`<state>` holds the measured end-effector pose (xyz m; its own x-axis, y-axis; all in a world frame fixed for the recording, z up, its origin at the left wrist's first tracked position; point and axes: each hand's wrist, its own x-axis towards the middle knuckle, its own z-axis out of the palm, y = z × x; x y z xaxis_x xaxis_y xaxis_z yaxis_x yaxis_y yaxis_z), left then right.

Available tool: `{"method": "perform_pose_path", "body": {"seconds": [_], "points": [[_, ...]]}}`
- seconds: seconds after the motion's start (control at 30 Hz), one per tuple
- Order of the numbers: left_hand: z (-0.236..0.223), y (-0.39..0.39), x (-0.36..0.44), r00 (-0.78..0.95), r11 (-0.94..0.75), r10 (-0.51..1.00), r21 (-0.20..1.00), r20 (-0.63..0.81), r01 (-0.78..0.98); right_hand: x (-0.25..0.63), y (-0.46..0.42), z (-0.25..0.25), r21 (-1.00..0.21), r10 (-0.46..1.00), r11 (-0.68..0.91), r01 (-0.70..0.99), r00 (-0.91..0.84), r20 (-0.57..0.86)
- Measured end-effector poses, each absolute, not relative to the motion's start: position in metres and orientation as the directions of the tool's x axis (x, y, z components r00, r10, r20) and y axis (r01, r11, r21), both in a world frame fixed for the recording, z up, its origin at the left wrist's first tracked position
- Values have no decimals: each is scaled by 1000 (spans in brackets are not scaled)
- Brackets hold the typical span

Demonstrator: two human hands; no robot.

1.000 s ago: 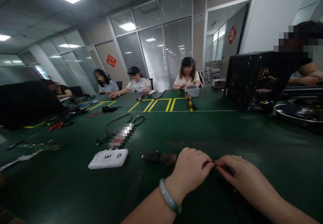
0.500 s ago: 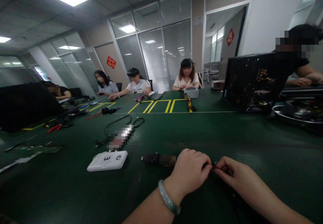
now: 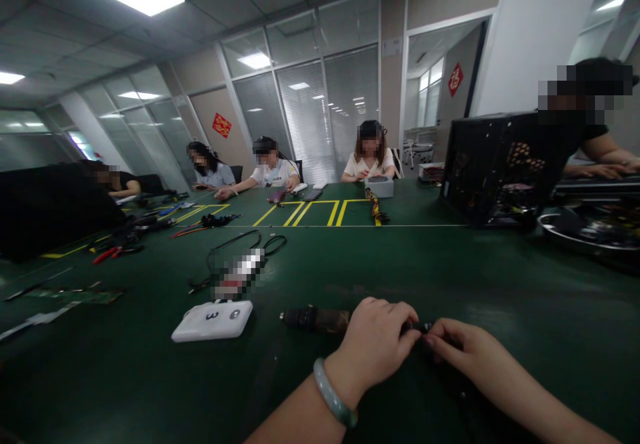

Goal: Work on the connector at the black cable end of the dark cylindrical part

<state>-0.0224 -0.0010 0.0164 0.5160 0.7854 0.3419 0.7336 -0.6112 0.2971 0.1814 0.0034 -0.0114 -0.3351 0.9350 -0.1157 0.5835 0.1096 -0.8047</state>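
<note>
A dark electric screwdriver [image 3: 320,319] lies across the green table, its bit end pointing left. My left hand [image 3: 376,337], with a jade-coloured bangle at the wrist, is wrapped over the tool's rear part. To its right, my right hand [image 3: 457,344] pinches a small black cable plug [image 3: 424,327] at the tail end of the screwdriver. Whether the plug is seated in the tool cannot be made out, since fingers cover the joint. A dark cable seems to run down below my right hand.
Left of the screwdriver lies a white device marked 3 [image 3: 213,321], with a black-corded badge [image 3: 239,274] behind it. Red-handled pliers [image 3: 107,255] and wires lie farther left. A black computer case [image 3: 493,171] and a metal tray [image 3: 575,241] stand right. Several people sit around.
My right hand has shifted slightly right, and more of the black plug shows between my hands. My left hand and the screwdriver stay in place.
</note>
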Motion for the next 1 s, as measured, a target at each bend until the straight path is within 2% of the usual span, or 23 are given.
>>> {"method": "perform_pose_path", "body": {"seconds": [0.23, 0.5, 1.0], "points": [[17, -3, -25, 531, -619, 781, 288, 330, 731, 182, 3, -11, -832, 937, 71, 551, -322, -133], [19, -2, -25, 552, -648, 760, 336, 344, 683, 180, 4, -16, -815, 943, 144, 561, -327, -59], [22, -3, -26, 560, -646, 764, 380, 321, 662, 176, -1, -4, -872, 953, 70, 485, -290, -85]]}}
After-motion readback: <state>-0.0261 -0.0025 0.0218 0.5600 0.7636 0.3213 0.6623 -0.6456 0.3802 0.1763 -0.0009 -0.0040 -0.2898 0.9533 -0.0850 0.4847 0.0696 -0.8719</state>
